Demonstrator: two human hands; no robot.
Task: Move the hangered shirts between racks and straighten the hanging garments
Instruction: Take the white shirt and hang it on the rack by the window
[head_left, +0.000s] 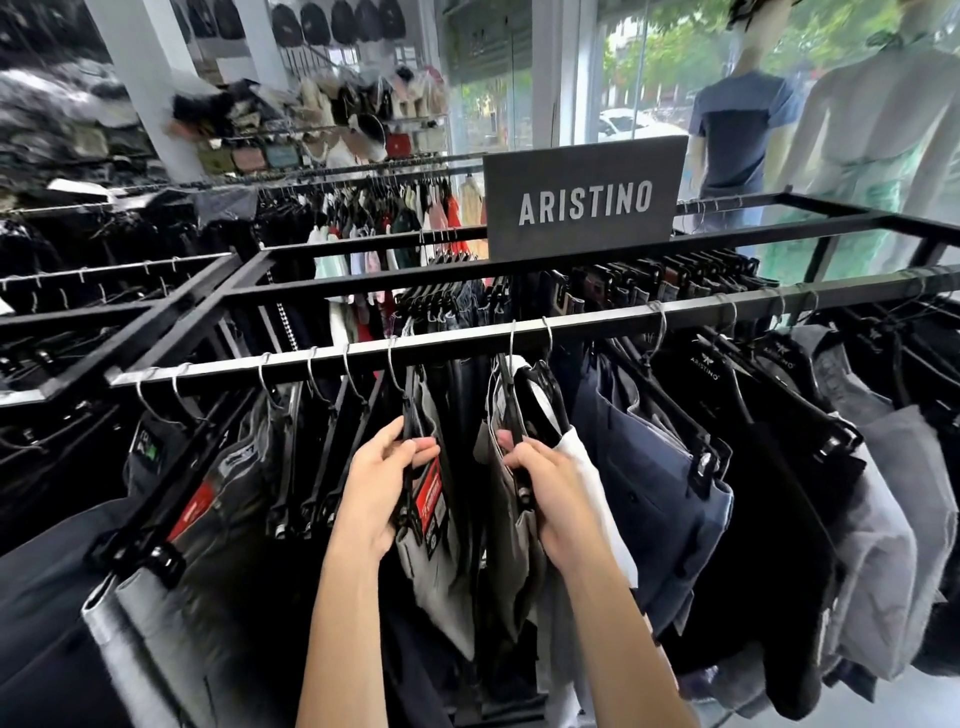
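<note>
Two hangers are held under the front rail (467, 345): the left hand (382, 486) pinches a black clip hanger (410, 441) with a grey garment, the right hand (545, 493) grips another hanger (511, 415). Pulling sideways could unhook one, because both hooks sit loosely, and the crowded neighbours may snag.

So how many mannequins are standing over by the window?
2. One in a dark blue T-shirt stands behind the ARISTINO sign; one in a pale shirt is at the far right. More may be hidden outside the frame.
</note>
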